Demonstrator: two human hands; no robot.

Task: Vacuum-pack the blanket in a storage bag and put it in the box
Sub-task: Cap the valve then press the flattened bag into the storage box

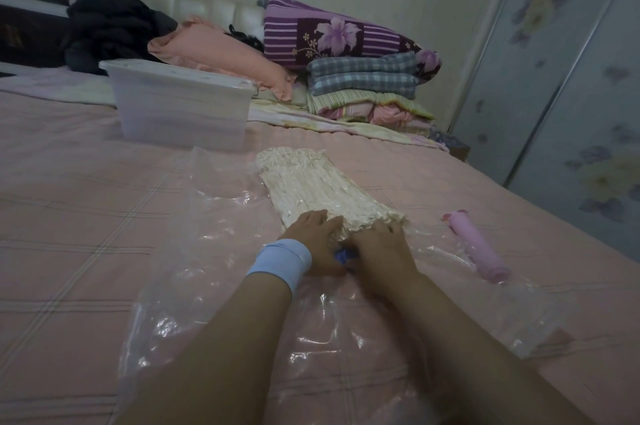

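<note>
So: fingers of the left hand [311, 241] lie fairly straight and close together, flat on the near end of the blanket [311, 182]. The right hand [381, 248] is the same, its fingers laid over that end just beside the left. Neither visibly curls round anything. A small blue piece [343, 255] shows between the two hands; what it is and whether the thumbs hold it, cannot tell. Light blue wristband [284, 261] on the left wrist. The blanket is cream, ribbed, squashed flat inside the clear storage bag [214, 202], which spreads loose and crinkled around it on the pink bed [69, 199]. A pink pump [476, 246] lies on the bag's right part, apart from the hands. The box [180, 105], translucent with a white lid, sits farther back left. Behind it are a pink pillow [221, 53] and stacked folded bedding [363, 81].
</note>
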